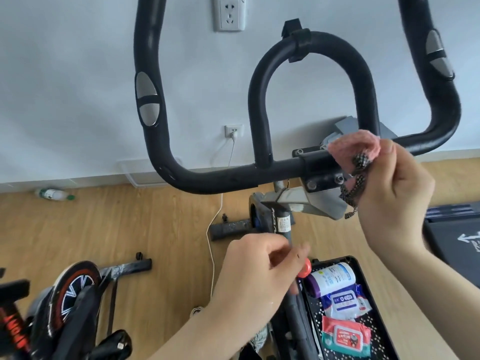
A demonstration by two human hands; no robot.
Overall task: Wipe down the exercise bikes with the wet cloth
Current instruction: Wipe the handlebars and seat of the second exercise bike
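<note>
Pink cloth point(355, 149) sits bunched in my right hand point(389, 201), pinched at the handlebar point(233, 178) clamp on the right, with a speckled cord point(355, 183) caught in the same fingers. My left hand point(254, 276) hovers nearer, by the red knob point(304, 268). It is blurred, seemingly loosely curled on nothing. I'd free the cord first, then wrap the cloth round the bar and draw it leftward firmly.

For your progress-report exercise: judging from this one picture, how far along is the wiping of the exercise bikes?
Done: nothing shows as wiped. In hand: the right hand holds the pink cloth against the near bike's handlebar clamp. Left: the rest of the handlebar and the red-wheeled bike.
</note>
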